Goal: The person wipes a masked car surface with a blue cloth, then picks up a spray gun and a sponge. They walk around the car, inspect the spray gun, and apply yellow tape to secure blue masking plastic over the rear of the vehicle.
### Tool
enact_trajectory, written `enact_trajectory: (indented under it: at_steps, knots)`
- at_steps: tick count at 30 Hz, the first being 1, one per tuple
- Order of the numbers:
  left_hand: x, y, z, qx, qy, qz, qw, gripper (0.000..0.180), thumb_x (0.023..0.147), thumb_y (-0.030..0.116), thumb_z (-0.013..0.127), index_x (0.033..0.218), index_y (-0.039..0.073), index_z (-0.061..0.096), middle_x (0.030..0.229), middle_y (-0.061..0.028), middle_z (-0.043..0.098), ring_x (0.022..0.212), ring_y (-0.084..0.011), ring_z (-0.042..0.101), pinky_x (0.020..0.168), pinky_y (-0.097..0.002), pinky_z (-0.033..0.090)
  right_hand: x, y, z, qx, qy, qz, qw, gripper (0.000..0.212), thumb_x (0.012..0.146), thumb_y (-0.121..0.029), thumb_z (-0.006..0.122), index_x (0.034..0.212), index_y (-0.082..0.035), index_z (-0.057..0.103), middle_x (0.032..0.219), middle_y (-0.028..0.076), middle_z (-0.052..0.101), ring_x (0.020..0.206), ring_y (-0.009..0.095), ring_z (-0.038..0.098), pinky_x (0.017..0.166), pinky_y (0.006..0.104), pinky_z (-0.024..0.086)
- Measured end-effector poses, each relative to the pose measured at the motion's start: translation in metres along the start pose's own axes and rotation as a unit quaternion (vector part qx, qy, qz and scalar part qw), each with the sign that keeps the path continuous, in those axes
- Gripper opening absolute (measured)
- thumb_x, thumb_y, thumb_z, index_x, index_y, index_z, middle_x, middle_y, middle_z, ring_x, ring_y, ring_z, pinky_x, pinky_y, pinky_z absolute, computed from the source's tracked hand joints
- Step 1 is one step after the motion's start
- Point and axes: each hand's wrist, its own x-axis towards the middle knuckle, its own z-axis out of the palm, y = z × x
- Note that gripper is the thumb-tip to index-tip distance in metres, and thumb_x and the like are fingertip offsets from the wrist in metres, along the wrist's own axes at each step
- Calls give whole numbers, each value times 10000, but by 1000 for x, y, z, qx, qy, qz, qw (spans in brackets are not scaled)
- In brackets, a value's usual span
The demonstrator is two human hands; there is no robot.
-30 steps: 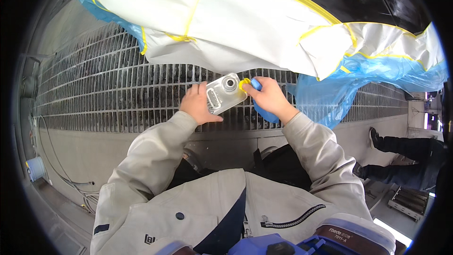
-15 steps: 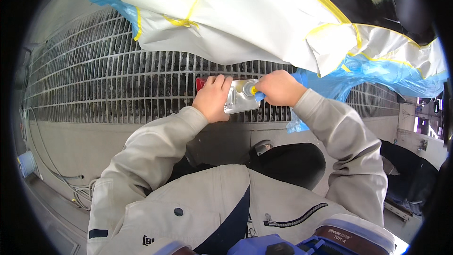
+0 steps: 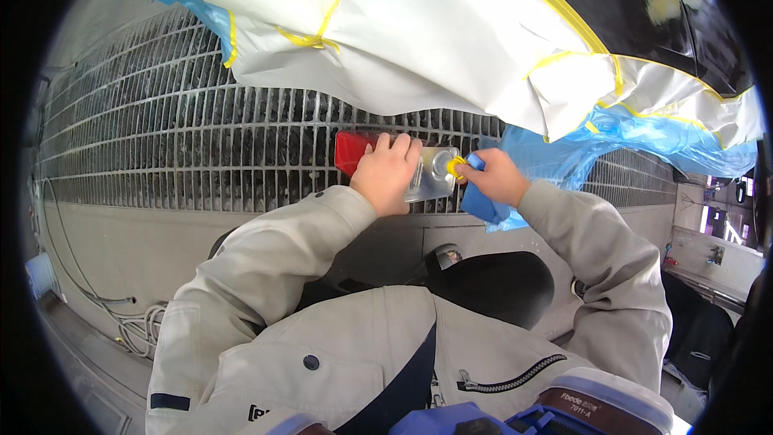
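My left hand (image 3: 388,174) is wrapped round a rectangular metal can (image 3: 433,186) with a red side and a silver top, tipped so that the top faces right. My right hand (image 3: 502,180) is closed at the can's round spout, pinching a yellow cap (image 3: 457,167). A folded blue cloth (image 3: 481,204) is also in that hand and hangs below the fingers. Whether the cap is still joined to the spout I cannot tell. Both hands are above the floor grating.
Metal floor grating (image 3: 266,141) runs across under the hands. Beyond it hangs white masking sheet (image 3: 435,32) with yellow tape and blue plastic film (image 3: 636,133), over a black car-like panel (image 3: 652,16). A coiled hose (image 3: 145,324) lies on the floor at the left.
Both hands and the can have shifted right. More of the can's red side shows. My right hand has drawn back a little from the can, and more of the yellow cap and blue cloth shows.
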Motion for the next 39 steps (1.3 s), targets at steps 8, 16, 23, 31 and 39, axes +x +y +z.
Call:
enact_trajectory:
  at_steps: [8, 16, 23, 31, 39]
  knots:
    - [4, 3, 2, 17, -8, 0, 1000, 1029, 510, 209, 960, 1419, 7, 522, 1263, -155, 563, 1165, -391, 575, 937, -463, 603, 0, 13, 1, -25, -21, -58, 998, 212, 985, -205, 750, 1093, -22, 755, 961, 108, 808, 821, 218, 751, 722, 359, 594]
    - [9, -1, -4, 10, 4, 13, 1000, 1020, 525, 225, 951, 1424, 11, 519, 1248, -157, 557, 1152, -380, 573, 911, -447, 611, 33, -7, -48, -441, -97, -444, 774, 123, 851, -104, 693, 973, -103, 676, 819, 71, 688, 769, 323, 732, 641, 456, 583]
    - [13, -2, -3, 11, 1, 16, 1000, 998, 526, 208, 935, 1417, 18, 528, 1257, -159, 561, 1148, -376, 575, 889, -431, 623, 27, -7, -42, -347, -106, -291, 885, 247, 790, -84, 754, 1036, -105, 757, 854, 148, 742, 821, 387, 726, 725, 498, 580]
    - [13, 1, 0, 26, 2, 20, 999, 984, 527, 227, 949, 1397, 13, 543, 1242, -148, 569, 1148, -365, 585, 877, -437, 631, 32, 4, -38, -184, -146, -192, 953, 162, 918, -174, 757, 1032, -59, 762, 828, 221, 720, 827, 432, 717, 747, 522, 566]
    - [14, 11, -11, 15, -62, 10, 998, 939, 559, 247, 998, 1391, 72, 599, 1305, -148, 590, 1170, -375, 574, 907, -506, 582, 33, 1, -39, -421, -180, -247, 854, 214, 803, -156, 718, 1005, -102, 766, 955, 207, 741, 935, 426, 734, 820, 562, 591]
